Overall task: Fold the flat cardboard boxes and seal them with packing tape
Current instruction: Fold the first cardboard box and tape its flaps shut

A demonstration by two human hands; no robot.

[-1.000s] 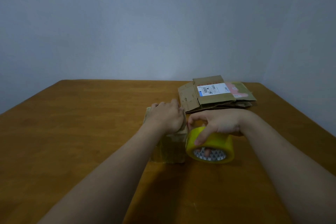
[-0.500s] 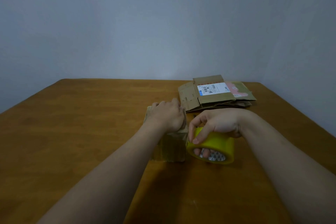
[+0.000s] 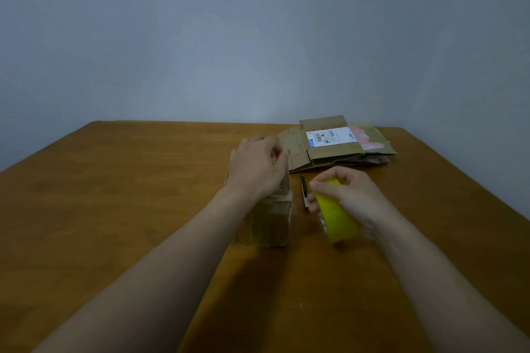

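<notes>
A small folded cardboard box (image 3: 265, 223) stands on the wooden table (image 3: 114, 209) in front of me. My left hand (image 3: 258, 169) rests on its top, fingers curled over the far edge. To the right, my right hand (image 3: 344, 195) grips a yellow roll of packing tape (image 3: 337, 215), lifted and turned on edge, thumb on its upper rim. A stack of flat cardboard boxes (image 3: 338, 143) with a white shipping label lies behind the hands at the back right.
A thin dark tool (image 3: 304, 190), perhaps a cutter, lies on the table between the box and the tape roll. A grey wall stands behind the table. The table's right edge runs close to my right arm.
My right hand has lifted the tape roll away from the box and turned it on edge. The dark tool has come into view. My left hand stays on the box.
</notes>
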